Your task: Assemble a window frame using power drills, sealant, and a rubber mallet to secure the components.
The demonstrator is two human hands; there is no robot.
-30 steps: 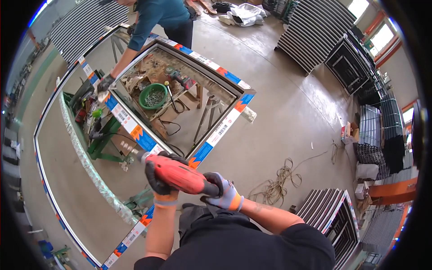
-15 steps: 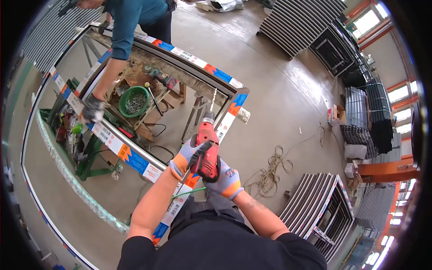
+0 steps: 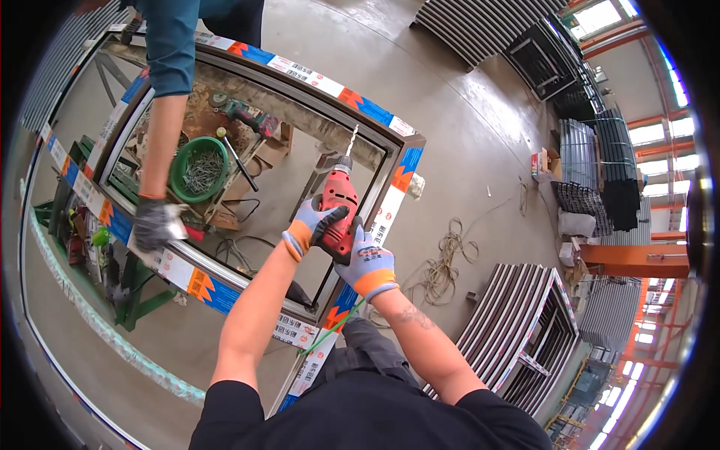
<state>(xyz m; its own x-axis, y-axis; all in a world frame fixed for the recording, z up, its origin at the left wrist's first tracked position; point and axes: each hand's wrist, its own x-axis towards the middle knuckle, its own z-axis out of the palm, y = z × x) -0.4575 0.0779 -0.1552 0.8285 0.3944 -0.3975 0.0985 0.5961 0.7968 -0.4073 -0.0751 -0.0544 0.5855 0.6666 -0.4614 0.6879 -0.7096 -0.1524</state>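
A red power drill with a long bit is held up in front of me, its tip pointing away. My left hand, in a grey and orange glove, wraps its body from the left. Against the dark lower end of the drill, my right hand is closed in a matching glove. Below the drill lies a metal window frame covered in blue, orange and white tape. The drill overlaps the frame's right end in view; I cannot tell whether they touch.
Across the frame, a person's gloved hand rests on its near side with something whitish. Through the opening show a green bowl of screws, another drill and a hammer. Coiled cord lies right, near stacked frames.
My view has shifted, and the frame sits a little lower and further left. The other person's gloved hand has slid nearer along the frame. Both my hands still hold the drill.
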